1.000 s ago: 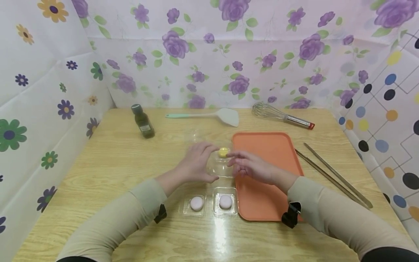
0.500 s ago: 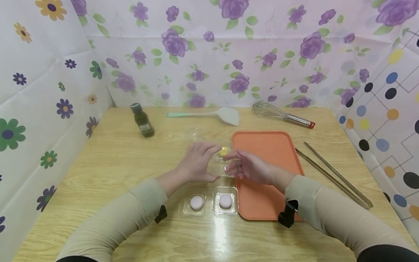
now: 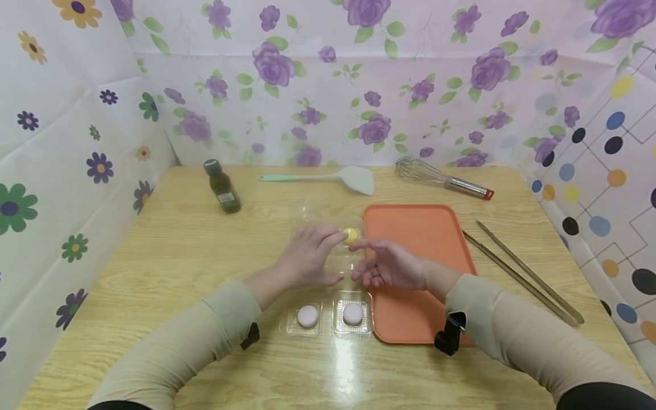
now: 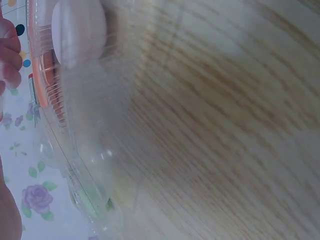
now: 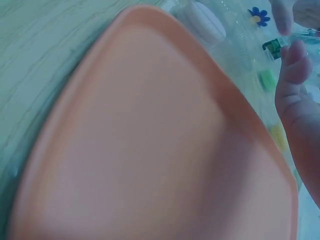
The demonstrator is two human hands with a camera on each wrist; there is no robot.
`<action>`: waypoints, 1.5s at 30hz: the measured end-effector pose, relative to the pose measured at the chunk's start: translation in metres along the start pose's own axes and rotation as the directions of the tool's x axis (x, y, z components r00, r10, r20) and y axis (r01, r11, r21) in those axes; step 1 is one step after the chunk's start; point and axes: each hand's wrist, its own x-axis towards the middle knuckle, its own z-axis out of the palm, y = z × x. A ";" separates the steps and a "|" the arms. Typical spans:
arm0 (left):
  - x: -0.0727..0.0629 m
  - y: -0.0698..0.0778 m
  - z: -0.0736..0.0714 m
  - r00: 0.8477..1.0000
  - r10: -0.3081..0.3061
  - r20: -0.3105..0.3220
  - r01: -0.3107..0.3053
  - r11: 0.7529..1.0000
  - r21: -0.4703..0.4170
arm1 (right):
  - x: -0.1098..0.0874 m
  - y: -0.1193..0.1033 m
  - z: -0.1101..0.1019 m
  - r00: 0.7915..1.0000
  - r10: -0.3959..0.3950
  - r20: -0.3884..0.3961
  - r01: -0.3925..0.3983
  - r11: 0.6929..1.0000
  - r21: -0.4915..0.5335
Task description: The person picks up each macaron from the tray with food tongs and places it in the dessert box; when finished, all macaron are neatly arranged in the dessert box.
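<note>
Between my hands is a thin clear plastic box (image 3: pixel 342 262); its outline is faint, and I cannot tell lid from base. My left hand (image 3: pixel 309 256) grips its left side, thumb nearer me, fingers farther. On its right side, my right hand (image 3: pixel 392 263) holds it between thumb and fingers, above the tray's left edge. Just beyond lies a yellow macaron (image 3: pixel 351 235) in clear plastic. Closer to me, two pale lilac macarons sit in clear trays: the left macaron (image 3: pixel 307 316) and the right macaron (image 3: pixel 352 314). The right wrist view shows a green piece (image 5: pixel 268 80), hidden from the head view.
An orange tray (image 3: pixel 420 319) lies under my right hand. Metal tongs (image 3: pixel 523 267) are to its right, a whisk (image 3: pixel 441 179) behind it. A spatula (image 3: pixel 353 179) and a dark bottle (image 3: pixel 224 191) lie toward the back. Another clear plastic piece (image 3: pixel 304 209) lies beyond my left hand.
My right hand has shifted slightly left and toward me, its thumb and index finger now spread at the clear box's right side. My left hand has stayed nearly still.
</note>
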 end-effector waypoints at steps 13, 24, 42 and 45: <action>0.002 0.006 -0.004 0.900 -0.216 0.378 0.356 0.865 -0.353 | -0.008 0.010 -0.005 0.987 -0.147 -0.070 0.100 0.888 -0.449; -0.003 0.008 -0.005 0.827 -0.186 0.530 0.444 0.794 -0.415 | -0.014 0.014 -0.004 0.971 -0.236 -0.031 0.169 0.775 -0.609; -0.016 0.035 0.002 0.831 -0.075 0.551 0.231 0.948 -0.219 | -0.022 0.041 0.010 0.911 -0.369 0.182 0.254 0.159 -0.954; -0.016 0.040 0.001 0.828 -0.062 0.558 0.197 0.963 -0.184 | -0.023 0.044 0.010 0.897 -0.383 0.221 0.280 0.103 -0.954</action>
